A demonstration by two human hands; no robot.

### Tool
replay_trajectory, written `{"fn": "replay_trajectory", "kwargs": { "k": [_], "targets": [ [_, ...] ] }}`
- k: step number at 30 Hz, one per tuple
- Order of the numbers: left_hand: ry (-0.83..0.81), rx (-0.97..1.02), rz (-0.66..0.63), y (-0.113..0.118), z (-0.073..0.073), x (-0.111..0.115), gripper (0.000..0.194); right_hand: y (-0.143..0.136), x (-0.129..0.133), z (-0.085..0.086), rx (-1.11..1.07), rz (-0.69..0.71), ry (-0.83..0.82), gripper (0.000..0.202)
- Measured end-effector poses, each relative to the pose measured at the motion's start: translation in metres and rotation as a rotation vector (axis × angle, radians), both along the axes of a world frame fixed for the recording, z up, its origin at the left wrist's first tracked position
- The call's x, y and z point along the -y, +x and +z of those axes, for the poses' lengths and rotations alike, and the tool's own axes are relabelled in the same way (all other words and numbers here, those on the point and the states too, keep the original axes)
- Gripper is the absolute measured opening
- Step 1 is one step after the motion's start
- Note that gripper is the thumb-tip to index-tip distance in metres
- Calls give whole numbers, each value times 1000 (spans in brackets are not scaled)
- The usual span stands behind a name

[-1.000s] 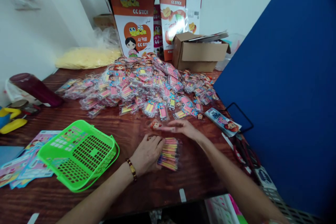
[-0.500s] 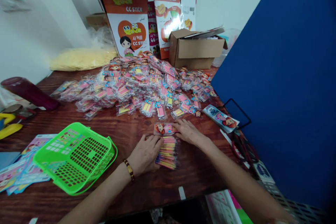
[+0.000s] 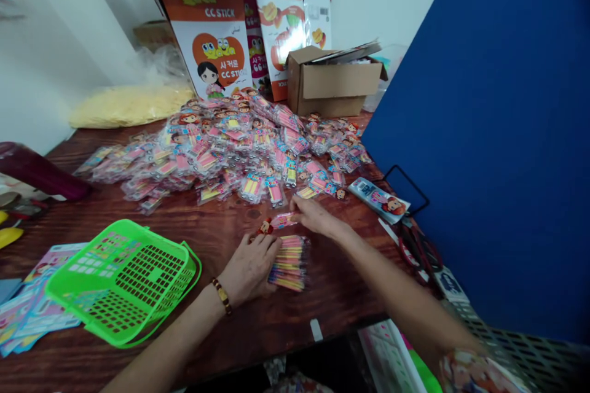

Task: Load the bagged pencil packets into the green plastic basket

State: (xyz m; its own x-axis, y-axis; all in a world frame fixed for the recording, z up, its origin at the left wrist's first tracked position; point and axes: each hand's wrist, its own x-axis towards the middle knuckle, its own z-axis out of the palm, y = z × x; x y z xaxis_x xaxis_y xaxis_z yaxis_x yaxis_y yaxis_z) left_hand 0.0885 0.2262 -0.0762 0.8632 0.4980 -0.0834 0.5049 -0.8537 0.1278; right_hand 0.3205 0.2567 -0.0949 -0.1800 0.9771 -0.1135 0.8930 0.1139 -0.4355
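One small stack of packets (image 3: 288, 261) is being steadied on the worktop (image 3: 221, 227) by the flattened left hand (image 3: 249, 267) while another packet (image 3: 276, 221) is being pinched by the right hand (image 3: 313, 215), most of the large pile (image 3: 230, 147) remaining unsorted.

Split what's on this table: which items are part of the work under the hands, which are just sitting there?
In hand:
left hand pressing on the small stack of packets
right hand holding one single packet just above that stack
big heap of packets, nearest supply

Lying about:
green basket
printed sheets
cardboard box
CC Stick cartons
maroon bottle
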Motion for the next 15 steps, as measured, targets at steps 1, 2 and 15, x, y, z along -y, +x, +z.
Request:
{"fn": "replay_trajectory", "kwargs": {
  "k": [1,2,15],
  "targets": [
    [5,7,0,0,0,0,75,-5,4,1,-32,33,33,28],
    [11,17,-2,0,0,0,75,-10,8,2,-70,75,62,31],
    [13,125,10,-4,-6,3,70,-21,27,6,-55,265,39,23]
  ]
}}
